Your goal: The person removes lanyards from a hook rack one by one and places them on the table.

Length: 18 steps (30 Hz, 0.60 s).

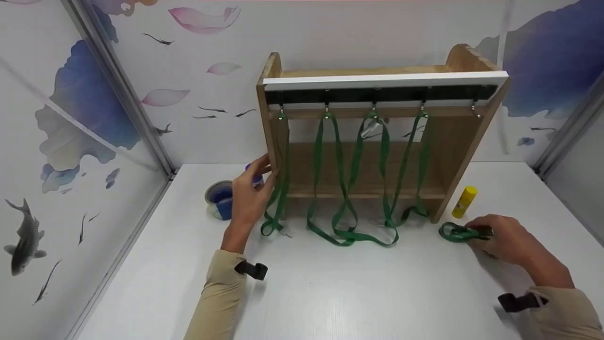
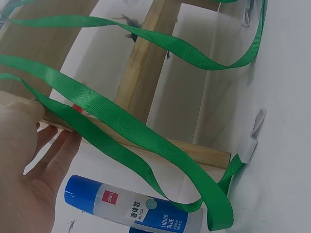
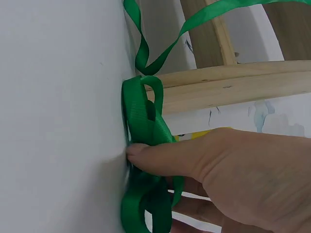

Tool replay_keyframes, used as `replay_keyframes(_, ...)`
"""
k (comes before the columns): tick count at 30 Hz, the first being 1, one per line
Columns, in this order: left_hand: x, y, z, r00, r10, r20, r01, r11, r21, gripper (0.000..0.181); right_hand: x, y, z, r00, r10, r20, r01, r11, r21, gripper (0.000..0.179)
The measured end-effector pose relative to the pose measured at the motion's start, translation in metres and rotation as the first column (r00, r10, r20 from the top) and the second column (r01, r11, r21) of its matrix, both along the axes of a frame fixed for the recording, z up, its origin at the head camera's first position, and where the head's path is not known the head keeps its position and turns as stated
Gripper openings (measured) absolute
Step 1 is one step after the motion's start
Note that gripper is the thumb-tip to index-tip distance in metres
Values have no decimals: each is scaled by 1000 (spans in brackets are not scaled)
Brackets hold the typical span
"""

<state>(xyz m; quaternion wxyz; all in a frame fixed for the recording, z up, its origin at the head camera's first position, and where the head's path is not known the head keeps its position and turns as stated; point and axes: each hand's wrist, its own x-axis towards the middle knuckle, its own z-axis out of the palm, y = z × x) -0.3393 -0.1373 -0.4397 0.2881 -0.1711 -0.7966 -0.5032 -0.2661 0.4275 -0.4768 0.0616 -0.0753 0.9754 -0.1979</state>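
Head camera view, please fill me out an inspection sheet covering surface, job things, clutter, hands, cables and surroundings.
Surface: white table, upright on it a wooden rack.
Job's things: green straps hang from four of the rack's hooks, their lower loops at table level; the rightmost hook carries none. A bundled green strap is at the right.
Clutter: yellow tube right of the rack; liquid glue bottle and what looks like a tape roll to its left.
Hands: left hand holds the rack's left side; right hand grips the bundled strap.
Cables: nothing seen.
Surroundings: white walls printed with fish and petals, metal post at left.
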Motion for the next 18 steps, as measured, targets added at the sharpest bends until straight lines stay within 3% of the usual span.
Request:
replay_keyframes(3,1,0,1,1000,-5,-3,5,1000,3,43,0,-2,4,999,-6,37,6,1000,-3,53)
replay_keyframes(6,0,0,0,1000,-8,-7,8,1000,1,43,4,-7,12,1000,-16,18,16,1000,2,69)
replay_keyframes(9,0,0,-1,1000,-9,-12,9,1000,-1,43,10,-18,23,997,-10,-71,9,1000,-13,73)
replay_keyframes(12,0,0,0,1000,-6,-9,6,1000,-2,43,15,-37,36,981,-12,-193,-3,997,-74,58)
replay_keyframes(15,0,1,0,1000,-7,10,7,1000,-3,43,20,-65,47,934,-38,-354,-21,987,-160,38)
replay_keyframes(18,1,0,0,1000,-2,23,3,1000,-6,43,22,-95,57,858,-104,-504,-34,966,-257,34)
